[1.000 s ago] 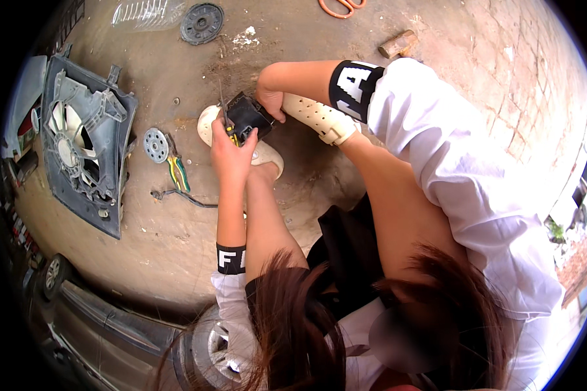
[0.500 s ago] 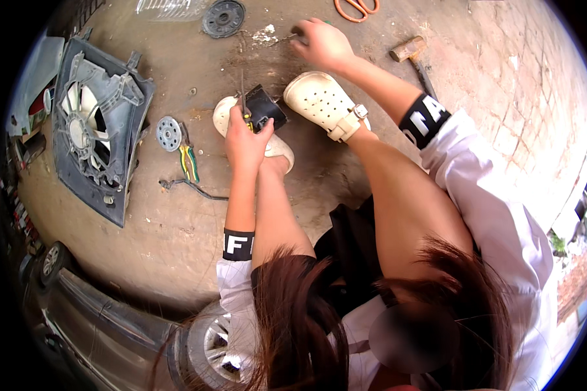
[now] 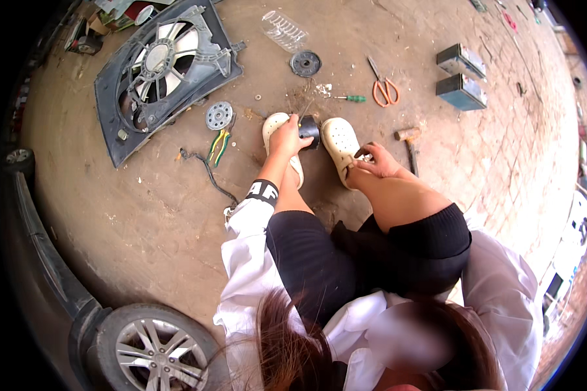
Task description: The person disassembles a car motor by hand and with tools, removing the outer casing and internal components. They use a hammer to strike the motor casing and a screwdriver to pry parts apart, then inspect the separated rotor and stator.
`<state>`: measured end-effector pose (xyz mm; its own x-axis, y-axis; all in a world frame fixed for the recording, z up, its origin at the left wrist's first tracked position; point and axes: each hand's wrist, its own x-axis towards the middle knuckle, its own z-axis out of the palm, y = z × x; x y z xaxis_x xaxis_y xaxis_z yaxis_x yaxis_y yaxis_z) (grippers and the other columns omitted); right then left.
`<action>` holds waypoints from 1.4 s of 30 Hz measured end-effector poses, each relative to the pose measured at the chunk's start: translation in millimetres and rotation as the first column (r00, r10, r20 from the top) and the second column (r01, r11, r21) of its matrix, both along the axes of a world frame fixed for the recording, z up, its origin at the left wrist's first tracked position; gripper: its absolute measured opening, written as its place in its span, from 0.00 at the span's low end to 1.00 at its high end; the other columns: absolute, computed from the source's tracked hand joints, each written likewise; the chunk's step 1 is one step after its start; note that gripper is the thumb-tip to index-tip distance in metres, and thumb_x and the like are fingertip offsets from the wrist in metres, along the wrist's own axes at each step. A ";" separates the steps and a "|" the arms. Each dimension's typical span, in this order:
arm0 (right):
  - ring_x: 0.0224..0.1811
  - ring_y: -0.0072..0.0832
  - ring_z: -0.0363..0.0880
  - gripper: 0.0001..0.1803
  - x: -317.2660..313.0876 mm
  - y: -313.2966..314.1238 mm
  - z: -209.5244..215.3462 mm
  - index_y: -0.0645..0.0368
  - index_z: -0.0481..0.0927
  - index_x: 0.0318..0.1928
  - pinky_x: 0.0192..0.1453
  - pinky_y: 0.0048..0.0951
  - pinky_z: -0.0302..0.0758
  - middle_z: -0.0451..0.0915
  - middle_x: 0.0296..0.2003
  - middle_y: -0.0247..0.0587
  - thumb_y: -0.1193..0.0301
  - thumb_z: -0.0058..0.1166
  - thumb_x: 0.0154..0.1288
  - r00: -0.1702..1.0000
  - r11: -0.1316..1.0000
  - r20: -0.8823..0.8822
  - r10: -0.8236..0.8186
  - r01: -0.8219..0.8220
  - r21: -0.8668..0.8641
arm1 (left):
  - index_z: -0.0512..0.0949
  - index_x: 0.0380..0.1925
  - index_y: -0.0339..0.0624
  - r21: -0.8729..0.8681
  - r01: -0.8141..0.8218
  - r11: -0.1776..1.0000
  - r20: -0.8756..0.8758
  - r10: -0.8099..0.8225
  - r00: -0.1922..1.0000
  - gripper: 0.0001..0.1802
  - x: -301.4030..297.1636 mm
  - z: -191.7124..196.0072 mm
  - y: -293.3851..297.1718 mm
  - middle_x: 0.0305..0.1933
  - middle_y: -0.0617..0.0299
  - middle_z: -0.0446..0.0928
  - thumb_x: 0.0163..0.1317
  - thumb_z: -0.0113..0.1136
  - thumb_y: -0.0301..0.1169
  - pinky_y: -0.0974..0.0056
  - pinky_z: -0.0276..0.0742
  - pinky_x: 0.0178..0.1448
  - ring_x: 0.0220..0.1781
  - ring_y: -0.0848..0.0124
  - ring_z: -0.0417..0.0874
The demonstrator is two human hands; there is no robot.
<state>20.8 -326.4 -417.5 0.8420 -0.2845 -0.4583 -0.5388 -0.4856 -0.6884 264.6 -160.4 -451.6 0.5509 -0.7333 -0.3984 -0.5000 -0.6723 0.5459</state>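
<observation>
My left hand reaches down over the left cream clog, closed on a short black cylinder between my feet. A thin rod sticks up beside those fingers; its lower end is hidden. Beside the ankle of the right cream clog, my right hand is curled, with something small and dark at its fingertips that I cannot make out. Ahead of my feet lie a green-handled screwdriver and orange-handled scissors. A hammer rests to the right of my right hand.
On the left lie a radiator fan in its shroud, a round metal disc, green-yellow pliers and a cable. Farther off are a black round cover, a clear plastic bottle and two batteries. A car wheel stands near left.
My right hand has drawn back from the ground ahead of my feet to beside my right ankle. My left hand stays at the black cylinder. The view has shifted, showing more ground ahead.
</observation>
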 end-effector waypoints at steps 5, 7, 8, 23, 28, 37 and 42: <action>0.54 0.44 0.73 0.25 -4.9 -8.2 7.5 0.58 0.82 0.46 0.58 0.39 0.72 0.77 0.46 0.52 0.51 0.64 0.57 0.999 0.997 0.014 0.049 -0.050 0.054 | 0.68 0.54 0.41 -0.061 0.006 0.998 -0.013 -0.006 1.000 0.40 1.1 -7.4 0.6 0.46 0.48 0.81 0.45 0.74 0.50 0.53 0.77 0.50 0.49 0.53 0.82; 0.50 0.45 0.75 0.25 -3.0 -2.9 4.7 0.59 0.83 0.45 0.55 0.38 0.74 0.78 0.44 0.52 0.52 0.64 0.56 1.000 0.998 0.013 -0.002 0.002 0.057 | 0.67 0.56 0.40 -0.028 0.026 0.999 -0.005 -0.026 1.000 0.42 -1.6 -8.5 -0.4 0.47 0.48 0.81 0.46 0.73 0.52 0.54 0.77 0.51 0.50 0.53 0.82; 0.49 0.44 0.77 0.24 1.4 -4.3 1.6 0.60 0.82 0.45 0.54 0.38 0.75 0.78 0.42 0.51 0.53 0.64 0.57 0.999 0.999 -0.021 -0.041 0.041 0.028 | 0.66 0.58 0.40 -0.012 0.037 0.999 0.000 -0.037 0.999 0.43 -1.6 -8.5 0.1 0.47 0.48 0.81 0.47 0.72 0.52 0.54 0.77 0.51 0.50 0.53 0.82; 0.49 0.58 0.70 0.29 -185.2 -83.1 -148.6 0.70 0.69 0.45 0.54 0.48 0.70 0.71 0.45 0.64 0.57 0.64 0.59 0.815 0.602 0.004 -0.580 0.432 -0.671 | 0.71 0.47 0.36 0.283 -0.790 0.544 -0.938 0.329 -0.109 0.10 -10.4 25.7 27.0 0.39 0.53 0.77 0.68 0.49 0.28 0.55 0.85 0.38 0.32 0.58 0.84; 0.48 0.59 0.72 0.27 -220.2 -84.2 -163.9 0.68 0.69 0.45 0.52 0.48 0.71 0.73 0.44 0.63 0.58 0.62 0.60 0.798 0.693 -0.142 -0.586 0.403 -0.598 | 0.63 0.67 0.48 0.146 -0.711 0.687 -0.915 0.367 0.166 0.24 -25.3 59.6 25.9 0.42 0.55 0.76 0.71 0.50 0.33 0.65 0.81 0.30 0.27 0.65 0.83; 0.38 0.59 0.74 0.23 -229.7 -92.2 -167.7 0.67 0.69 0.40 0.43 0.48 0.72 0.76 0.34 0.61 0.60 0.62 0.58 0.884 0.774 -0.183 -0.430 0.257 -0.578 | 0.72 0.58 0.42 0.071 -0.741 0.668 -0.924 0.323 0.204 0.19 -27.6 38.9 32.6 0.28 0.66 0.69 0.67 0.47 0.26 0.73 0.55 0.12 0.11 0.81 0.64; 0.23 0.41 0.78 0.16 -189.9 -82.4 -128.0 0.66 0.70 0.35 0.28 0.41 0.74 0.76 0.22 0.47 0.66 0.58 0.56 0.763 0.819 -0.299 -0.573 0.520 -0.242 | 0.72 0.56 0.35 0.044 -0.768 0.639 -0.953 0.259 0.161 0.21 -21.2 55.3 27.8 0.28 0.62 0.70 0.64 0.41 0.26 0.76 0.53 0.17 0.12 0.82 0.60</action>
